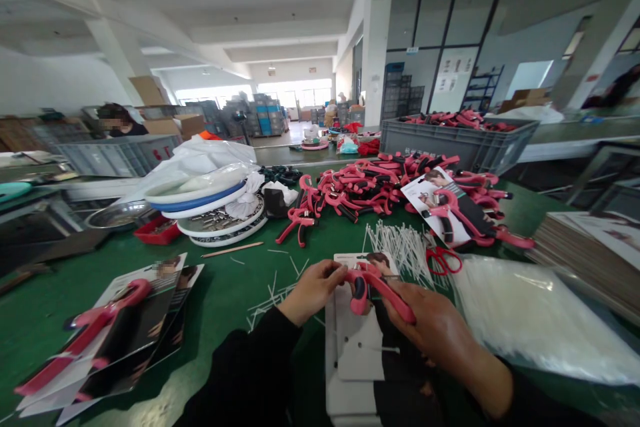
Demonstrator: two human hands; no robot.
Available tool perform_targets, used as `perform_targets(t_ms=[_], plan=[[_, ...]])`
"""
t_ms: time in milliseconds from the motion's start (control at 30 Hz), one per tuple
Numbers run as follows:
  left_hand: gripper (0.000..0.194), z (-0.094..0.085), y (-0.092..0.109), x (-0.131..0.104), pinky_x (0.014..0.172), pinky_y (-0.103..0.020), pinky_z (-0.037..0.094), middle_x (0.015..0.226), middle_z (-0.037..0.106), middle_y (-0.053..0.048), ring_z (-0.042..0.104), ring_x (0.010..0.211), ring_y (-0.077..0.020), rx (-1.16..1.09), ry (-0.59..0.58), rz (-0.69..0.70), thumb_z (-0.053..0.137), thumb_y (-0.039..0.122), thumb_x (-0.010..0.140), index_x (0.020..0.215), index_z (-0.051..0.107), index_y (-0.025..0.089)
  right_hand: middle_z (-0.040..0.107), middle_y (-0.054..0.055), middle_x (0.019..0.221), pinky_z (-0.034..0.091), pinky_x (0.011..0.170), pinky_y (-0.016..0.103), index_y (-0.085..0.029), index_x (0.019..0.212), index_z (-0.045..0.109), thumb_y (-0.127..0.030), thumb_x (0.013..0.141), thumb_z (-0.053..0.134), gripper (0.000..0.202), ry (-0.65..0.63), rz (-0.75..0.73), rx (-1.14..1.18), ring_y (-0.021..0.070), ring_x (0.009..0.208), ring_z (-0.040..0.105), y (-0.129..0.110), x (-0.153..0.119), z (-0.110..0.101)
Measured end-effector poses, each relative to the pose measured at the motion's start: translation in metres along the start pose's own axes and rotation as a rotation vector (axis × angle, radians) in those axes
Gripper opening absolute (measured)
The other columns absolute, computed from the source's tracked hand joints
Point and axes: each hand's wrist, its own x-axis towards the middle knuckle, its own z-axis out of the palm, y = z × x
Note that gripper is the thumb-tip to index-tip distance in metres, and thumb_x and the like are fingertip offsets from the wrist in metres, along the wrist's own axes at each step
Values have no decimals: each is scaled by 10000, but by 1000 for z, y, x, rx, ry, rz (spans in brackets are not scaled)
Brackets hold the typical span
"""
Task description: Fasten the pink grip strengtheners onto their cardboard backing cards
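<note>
The left hand (313,290) is pinching the head of the pink pliers (381,283), which are probably feeling fairly light, stiff, smooth and hardly fragile, their handle end likely offering the surest hold; they are sitting between both hands, over a printed card (353,333), while the right hand (440,327) is gripping that handle end.
</note>
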Motion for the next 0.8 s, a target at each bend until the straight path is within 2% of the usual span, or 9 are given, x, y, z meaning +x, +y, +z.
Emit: perform_targets(t_ms=[100,233,333,400,500,600,700,800], plan=[[365,-3,-4,-14,763,-291,451,911,681,-72,608,841,-205,133,4,30,488,441,820,957,645,141,709,104,844,561,641,338,-125,1028,617,-262,876,419,284,-40,-7,1,218,711,676,-4,-11,1],[322,-3,-7,-35,877,-318,415,1068,658,-72,585,962,-217,310,36,48,535,324,810,1091,617,189,698,128,842,562,625,352,-94,1077,601,-210,819,476,309,-129,-15,-20,235,703,669,-14,-25,6],[272,0,-7,-42,919,-328,394,1094,656,-55,565,1029,-220,404,48,44,521,256,818,1061,639,225,683,128,875,560,636,357,-86,1154,566,-120,756,470,411,-249,18,-11,234,730,657,-22,-31,1],[250,2,-7,-43,916,-330,399,1087,662,-43,563,1041,-219,448,40,44,508,254,830,1032,655,248,667,140,940,557,653,378,-83,1228,518,-99,712,472,518,-341,39,14,249,780,648,-24,-32,-9],[247,2,-5,-42,908,-332,409,1094,661,-37,567,1039,-215,498,21,53,499,263,841,1030,658,264,626,172,1073,541,724,421,-81,1304,452,-150,695,506,615,-460,16,84,286,896,622,-25,-28,-29],[246,0,-3,-41,897,-323,419,1077,666,-35,581,1012,-208,532,1,64,496,257,843,1023,662,264,607,160,1114,513,786,425,-135,1259,512,-238,743,522,526,-536,11,167,289,969,592,-23,-17,-44],[239,-3,0,-39,889,-315,426,1052,672,-37,595,984,-203,560,-15,73,497,258,840,1004,672,256,613,116,1056,490,800,401,-210,1140,599,-249,790,502,366,-552,83,220,251,942,587,-22,-2,-47],[243,-2,7,-32,900,-321,422,1069,665,-47,585,1006,-213,585,-18,81,517,317,831,1006,672,252,607,96,1023,482,769,399,-244,1084,631,-200,756,532,345,-555,74,197,252,916,585,-24,13,-40]])
